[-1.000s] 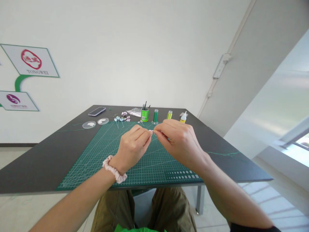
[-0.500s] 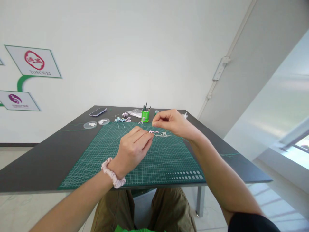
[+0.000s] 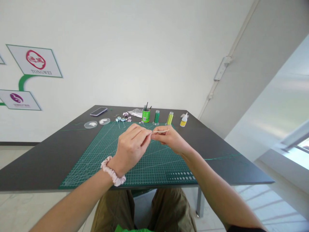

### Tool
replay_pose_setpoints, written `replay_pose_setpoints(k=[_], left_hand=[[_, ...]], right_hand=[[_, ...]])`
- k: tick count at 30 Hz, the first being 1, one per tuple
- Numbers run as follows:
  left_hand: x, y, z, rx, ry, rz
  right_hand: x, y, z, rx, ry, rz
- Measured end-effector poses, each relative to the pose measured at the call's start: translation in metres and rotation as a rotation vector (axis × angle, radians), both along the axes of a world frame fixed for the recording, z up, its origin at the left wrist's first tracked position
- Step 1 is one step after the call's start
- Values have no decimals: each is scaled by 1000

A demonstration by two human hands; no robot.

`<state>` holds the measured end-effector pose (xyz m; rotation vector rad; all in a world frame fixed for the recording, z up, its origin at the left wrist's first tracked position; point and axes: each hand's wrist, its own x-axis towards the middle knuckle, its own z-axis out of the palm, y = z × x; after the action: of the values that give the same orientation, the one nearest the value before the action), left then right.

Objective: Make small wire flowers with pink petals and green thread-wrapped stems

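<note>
Left hand (image 3: 132, 140) is pinching pale strand (image 3: 161, 131) at frame centre, presumably steadying it | right hand (image 3: 173, 140) is bunching fingers narrowly alongside, cannot tell if gripping | cutting mat (image 3: 101, 161) is lying below, likely shielding tabletop (image 3: 212, 170) | green thread spool (image 3: 156, 117) is standing just above, apparently for reach

Pale strip (image 3: 161, 131), one end hidden at left fingertips (image 3: 149, 133); black sleeve (image 3: 244, 229) cut off
</note>
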<state>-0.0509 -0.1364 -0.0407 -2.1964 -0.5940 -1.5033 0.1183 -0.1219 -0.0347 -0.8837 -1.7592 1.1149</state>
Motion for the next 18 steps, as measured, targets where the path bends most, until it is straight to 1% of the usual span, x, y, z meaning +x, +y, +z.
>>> replay_pose_setpoints(k=[3, 6, 7, 11, 13, 15, 18], left_hand=[[1, 4, 0, 4, 6, 17], [3, 9, -2, 8, 17, 28], [4, 11, -3, 10, 27, 33], [6, 15, -7, 12, 64, 31], [7, 15, -8, 15, 67, 23], [7, 14, -9, 11, 79, 24], [7, 11, -10, 3, 97, 38]], right_hand=[[-1, -9, -5, 84, -46, -13], [-2, -22, -8, 208, -153, -99], [-2, -27, -8, 275, -206, -141], [-3, -42, -3, 666, -426, -293], [-3, -47, 2, 801, -505, -342], [-3, -49, 9, 872, -564, -379], [-3, -48, 20, 909, -623, -411]])
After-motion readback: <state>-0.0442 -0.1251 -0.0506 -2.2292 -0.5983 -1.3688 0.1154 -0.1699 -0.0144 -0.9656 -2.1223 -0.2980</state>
